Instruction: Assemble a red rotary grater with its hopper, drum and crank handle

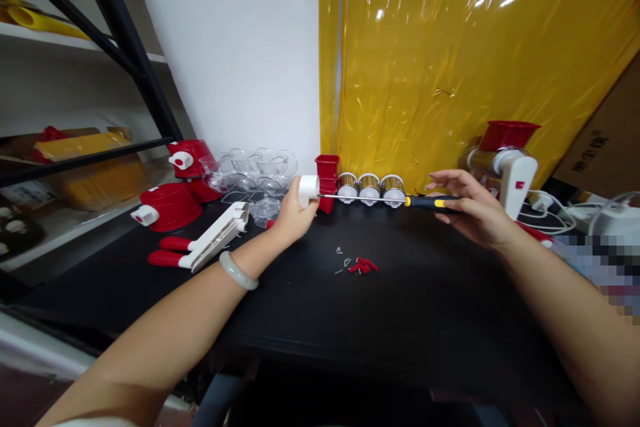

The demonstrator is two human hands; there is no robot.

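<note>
Above the black table, my left hand [295, 213] is closed round a white plastic part [309, 188] with a rounded end. My right hand [470, 207] grips a screwdriver [425, 203] by its black and yellow handle, some fingers raised. The long metal shaft lies level, and its tip meets the white part; whether it sits in a screw is too small to tell. On the table below lie small red plastic pieces [363, 266] and several loose screws [347, 262].
White crank arms with red handles [200, 243] lie at left, near red bases [170, 207] and clear plastic parts [260, 173]. Behind my hands stand a red hopper [327, 170] and metal grater drums [369, 188]. An assembled red and white grater [515, 167] stands at right, beside white cables [550, 210].
</note>
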